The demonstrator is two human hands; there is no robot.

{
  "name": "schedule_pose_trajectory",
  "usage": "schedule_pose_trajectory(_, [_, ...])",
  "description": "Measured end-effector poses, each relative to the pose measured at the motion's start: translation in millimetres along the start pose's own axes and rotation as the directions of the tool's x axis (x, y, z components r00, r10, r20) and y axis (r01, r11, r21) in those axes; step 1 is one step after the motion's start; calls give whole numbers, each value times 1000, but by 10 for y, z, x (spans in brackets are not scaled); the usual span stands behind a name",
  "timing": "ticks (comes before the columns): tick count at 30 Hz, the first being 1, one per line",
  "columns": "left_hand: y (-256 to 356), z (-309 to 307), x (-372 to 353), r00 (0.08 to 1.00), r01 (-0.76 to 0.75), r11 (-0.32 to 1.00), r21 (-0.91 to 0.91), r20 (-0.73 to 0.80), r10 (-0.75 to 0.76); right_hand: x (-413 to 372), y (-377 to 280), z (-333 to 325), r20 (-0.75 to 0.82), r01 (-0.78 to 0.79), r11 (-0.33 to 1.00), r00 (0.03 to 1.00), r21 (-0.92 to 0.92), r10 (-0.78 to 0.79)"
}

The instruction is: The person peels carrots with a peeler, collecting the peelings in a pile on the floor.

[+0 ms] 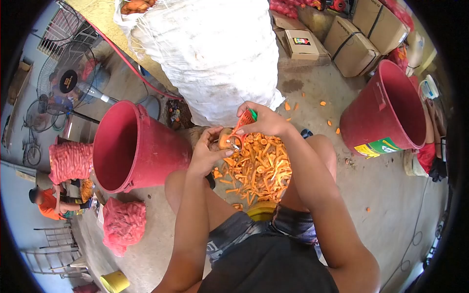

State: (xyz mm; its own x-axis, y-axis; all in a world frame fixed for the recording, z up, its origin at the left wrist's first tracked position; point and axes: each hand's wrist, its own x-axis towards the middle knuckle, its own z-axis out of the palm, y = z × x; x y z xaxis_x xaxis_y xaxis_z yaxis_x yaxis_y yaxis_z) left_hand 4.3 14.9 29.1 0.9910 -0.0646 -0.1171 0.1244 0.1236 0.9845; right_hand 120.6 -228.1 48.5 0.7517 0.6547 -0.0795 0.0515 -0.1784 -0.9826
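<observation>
My left hand (206, 152) is closed around a carrot (224, 139), whose blunt end points toward my right hand. In my right hand (264, 121) is an orange peeler (245, 120) with a green part near its top. The peeler's metal end is against or very close to the carrot; contact is hard to make out. Below both hands, between my legs, lies a heap of orange carrot peelings and pieces (259, 168). In front of me stands a tall white woven sack (220, 53), with carrots (137, 6) showing at its top left.
Red tubs stand at left (161, 146) and right (359, 115). A fan (68, 80), a pink mesh sack (124, 224) and a seated person in orange (51, 202) are at left. Cardboard boxes (349, 46) stand at back right. Carrot bits (323, 103) dot the floor.
</observation>
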Motion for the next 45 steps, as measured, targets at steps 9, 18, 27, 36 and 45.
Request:
schedule_pose_trajectory(9, [-38, 36, -11, 999, -33, 997, -77, 20, 34, -6, 5, 42, -17, 162, 986, 987, 39, -162])
schedule_pose_trajectory(18, [-1, -19, -103, 981, -27, 959, -282, 179, 80, 151, 276, -152, -180, -102, 981, 975, 166, 131])
schedule_pose_trajectory(27, [-115, 64, -18, 1000, -24, 943, -331, -26, 16, 46, 80, 92, -120, 241, 970, 964, 11, -238])
schedule_pose_trajectory(36, [-29, 25, -87, 976, -45, 849, -526, 160, 151, 177, 329, -180, -211, -38, 954, 972, 296, 104])
schedule_pose_trajectory(45, [-103, 107, -4, 999, 27, 931, -363, -7, -32, 0, 5, 48, -31, 99, 992, 995, 82, -97])
